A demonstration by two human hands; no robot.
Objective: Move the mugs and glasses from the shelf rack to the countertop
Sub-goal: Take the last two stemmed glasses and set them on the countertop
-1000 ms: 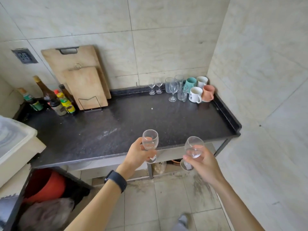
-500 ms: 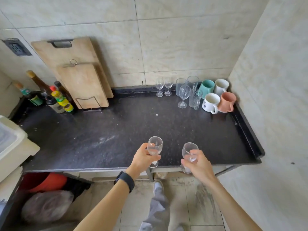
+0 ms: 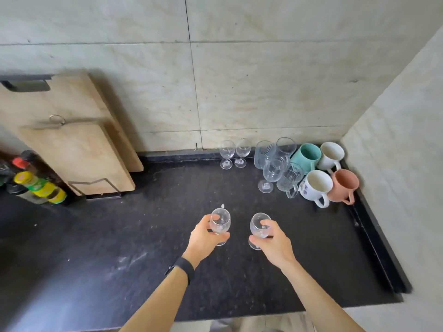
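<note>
My left hand (image 3: 203, 238) grips a small clear stemmed glass (image 3: 220, 221) over the middle of the dark countertop (image 3: 119, 248). My right hand (image 3: 273, 243) holds a second stemmed glass (image 3: 258, 226) beside it. Both glasses are upright, a little apart. At the back right stand two small stemmed glasses (image 3: 233, 153), several larger clear glasses (image 3: 273, 164), a teal mug (image 3: 306, 156), a white mug (image 3: 332, 154), a printed white mug (image 3: 315, 186) and a pink mug (image 3: 344, 185). The shelf rack is out of view.
Two wooden cutting boards (image 3: 72, 144) lean on the wall in a wire stand at the left. Sauce bottles (image 3: 36, 185) crowd the far left edge. A raised black rim (image 3: 381, 248) borders the counter's right side by the tiled wall.
I have stepped up to the counter. Both hands have carried their glasses forward from beyond the front edge to above the counter's middle.
</note>
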